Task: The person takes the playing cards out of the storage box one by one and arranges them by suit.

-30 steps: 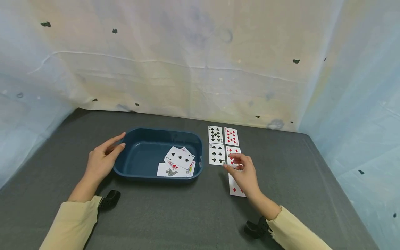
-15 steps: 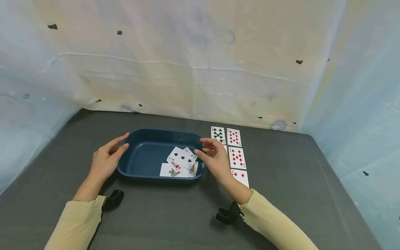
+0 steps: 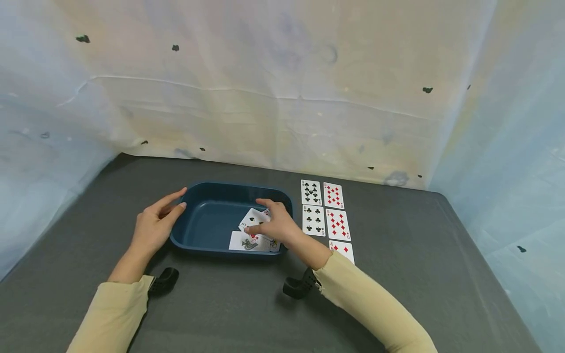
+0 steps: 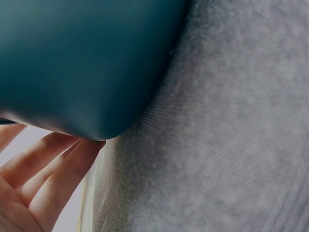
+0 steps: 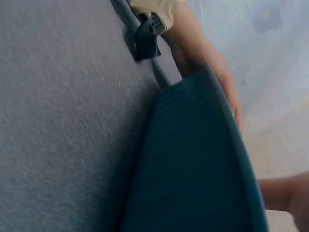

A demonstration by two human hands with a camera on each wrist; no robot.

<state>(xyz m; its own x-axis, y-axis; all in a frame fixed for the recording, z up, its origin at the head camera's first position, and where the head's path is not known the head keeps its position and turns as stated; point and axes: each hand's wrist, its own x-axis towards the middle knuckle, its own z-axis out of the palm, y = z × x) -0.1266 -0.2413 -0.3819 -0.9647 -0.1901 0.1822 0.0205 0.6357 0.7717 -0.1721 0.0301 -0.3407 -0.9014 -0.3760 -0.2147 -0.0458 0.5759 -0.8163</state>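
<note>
A dark blue tray [image 3: 205, 220] stands on the table with several loose playing cards in its right part. On top is a three of spades [image 3: 250, 215], and below it a card with a large ornate spade [image 3: 247, 241]. My left hand [image 3: 154, 220] holds the tray's left end by the rim; its fingers [image 4: 63, 183] touch the outer wall in the left wrist view. Over the cards reaches my right hand [image 3: 278, 223], thumb and fingers spread apart, partly hiding them. Whether its thumb touches a card I cannot tell.
Right of the tray, face-up cards lie in two columns: clubs on the left, including a six of clubs [image 3: 313, 220], and diamonds on the right, including a four of diamonds [image 3: 341, 249]. The right forearm covers part of the lower cards. A pale curtain [image 3: 282, 98] hangs behind the table.
My right hand has moved left from the diamond cards, across the tray's right rim, to above the cards inside. The left hand has stayed at the tray's left end.
</note>
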